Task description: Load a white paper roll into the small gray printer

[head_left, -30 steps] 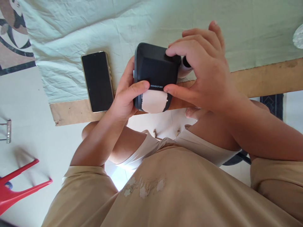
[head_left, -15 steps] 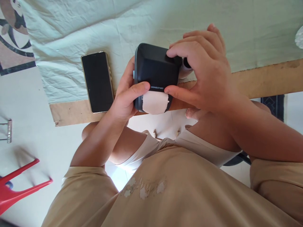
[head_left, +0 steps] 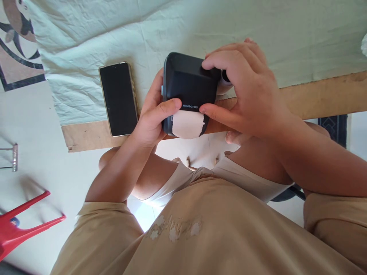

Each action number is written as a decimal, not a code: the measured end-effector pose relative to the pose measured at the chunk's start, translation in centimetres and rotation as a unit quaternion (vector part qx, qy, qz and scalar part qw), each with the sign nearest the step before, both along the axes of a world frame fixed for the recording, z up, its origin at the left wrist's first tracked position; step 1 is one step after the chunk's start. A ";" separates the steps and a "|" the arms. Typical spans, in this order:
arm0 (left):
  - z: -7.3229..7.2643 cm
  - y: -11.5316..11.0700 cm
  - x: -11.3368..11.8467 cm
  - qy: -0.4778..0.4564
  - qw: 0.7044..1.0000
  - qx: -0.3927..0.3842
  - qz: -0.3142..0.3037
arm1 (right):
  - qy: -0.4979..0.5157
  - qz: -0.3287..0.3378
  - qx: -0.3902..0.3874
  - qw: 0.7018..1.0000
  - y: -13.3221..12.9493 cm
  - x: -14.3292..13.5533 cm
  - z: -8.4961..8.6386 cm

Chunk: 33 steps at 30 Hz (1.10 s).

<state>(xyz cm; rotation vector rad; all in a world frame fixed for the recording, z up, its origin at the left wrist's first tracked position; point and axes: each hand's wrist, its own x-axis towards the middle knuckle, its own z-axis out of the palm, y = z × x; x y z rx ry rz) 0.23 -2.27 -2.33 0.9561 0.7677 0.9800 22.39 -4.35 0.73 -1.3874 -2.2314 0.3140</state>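
Note:
A black label printer (head_left: 190,82) marked NIIMBOT is held over the table's front edge, with a pale label strip (head_left: 187,124) curling out of its near side. My left hand (head_left: 156,114) grips the printer's left side, thumb on top beside the lettering. On the other side, my right hand (head_left: 246,88) has its thumb at the near edge of the lid and its index finger on the far right corner, closed on the printer. Partly hidden behind my right hand is a pale cylindrical thing (head_left: 225,82) with a dark end; its kind I cannot make out.
A phone (head_left: 119,99) with a dark screen lies left of my left hand. Pale green cloth (head_left: 114,34) covers the table, whose wooden edge (head_left: 321,97) shows in front. A red plastic stool (head_left: 28,225) stands on the floor at lower left.
The raised outer fingers of my right hand have lowered and drawn in slightly. The printer and my left hand stay in place, while the view has shifted slightly.

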 end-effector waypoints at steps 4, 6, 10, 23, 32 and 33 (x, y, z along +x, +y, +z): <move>0.0 0.0 0.0 0.004 1.000 0.000 0.002 | -0.004 0.003 -0.008 1.000 0.0 0.1 0.0; 0.0 0.0 0.0 0.008 1.000 0.002 0.000 | -0.005 0.002 -0.009 1.000 0.0 0.1 0.0; -0.1 0.1 0.0 0.016 1.000 -0.001 0.009 | -0.006 -0.003 -0.019 1.000 0.0 -0.1 0.2; -1.1 0.3 0.5 0.029 0.997 -0.064 0.044 | -0.021 -0.005 -0.032 0.999 -0.2 0.2 -0.1; -1.4 0.4 0.4 0.025 0.995 -0.032 0.089 | -0.024 -0.001 -0.033 0.999 -0.4 0.5 -0.3; -1.3 0.4 0.4 0.022 0.996 -0.027 0.081 | -0.025 0.003 -0.040 0.999 -0.4 0.6 -0.3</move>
